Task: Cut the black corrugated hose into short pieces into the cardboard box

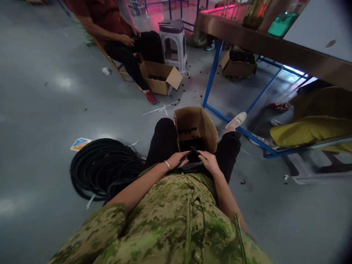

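Above my lap, my left hand [178,160] is closed round a thin black tube [184,157] that runs up at a slant. The fingers of my right hand [209,161] pinch a small black fitting [194,149] at the tube's upper end. It is too small and dark to tell its exact shape. Between my knees stands an open cardboard box [210,128], just beyond both hands, with small black pieces inside. A large coil of black hose [96,167] lies on the floor to my left, beside my thigh.
A blue-framed table [214,73] stands ahead right, bearing bottles. A seated person [110,33] works ahead left by another cardboard box [156,86] and a grey stool [176,44]. Another box [239,68] sits under the table. Small black bits and white string [162,108] litter the floor.
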`<state>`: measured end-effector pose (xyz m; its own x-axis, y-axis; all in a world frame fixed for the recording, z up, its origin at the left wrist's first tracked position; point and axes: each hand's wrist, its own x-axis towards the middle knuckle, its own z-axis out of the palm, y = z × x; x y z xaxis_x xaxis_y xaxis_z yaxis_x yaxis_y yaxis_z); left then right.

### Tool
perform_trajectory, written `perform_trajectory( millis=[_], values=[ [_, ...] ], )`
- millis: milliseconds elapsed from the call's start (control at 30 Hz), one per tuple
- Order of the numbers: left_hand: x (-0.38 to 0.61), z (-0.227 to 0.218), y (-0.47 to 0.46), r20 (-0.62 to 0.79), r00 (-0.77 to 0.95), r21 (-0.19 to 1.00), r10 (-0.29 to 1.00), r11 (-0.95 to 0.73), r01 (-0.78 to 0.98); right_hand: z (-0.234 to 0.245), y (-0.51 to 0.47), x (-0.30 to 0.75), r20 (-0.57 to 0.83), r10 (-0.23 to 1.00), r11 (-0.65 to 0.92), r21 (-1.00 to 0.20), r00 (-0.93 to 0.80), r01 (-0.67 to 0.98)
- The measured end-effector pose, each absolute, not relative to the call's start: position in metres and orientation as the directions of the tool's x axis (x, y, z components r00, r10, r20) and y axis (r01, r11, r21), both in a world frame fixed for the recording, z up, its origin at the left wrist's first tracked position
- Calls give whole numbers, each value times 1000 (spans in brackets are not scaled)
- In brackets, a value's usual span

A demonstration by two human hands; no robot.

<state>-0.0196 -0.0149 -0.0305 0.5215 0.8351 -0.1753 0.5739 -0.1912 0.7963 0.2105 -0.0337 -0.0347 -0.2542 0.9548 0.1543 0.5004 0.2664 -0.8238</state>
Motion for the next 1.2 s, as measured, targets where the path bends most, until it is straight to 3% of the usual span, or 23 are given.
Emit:
perform_trajectory(
  millis=[467,800,1200],
  values=[
    [-16,-39,-11,-210,431,793,878,-105,600,-48,-27,209,96,979,185,-785,-179,591],
    [-6,-49,-10,-437,325,778,839,172,604,-61,-17,203,18,994,84,-772,-111,631],
    [-2,-47,-7,-472,321,777,821,216,591,-58,-15,201,31,995,80,-789,-90,609]
  ],
)
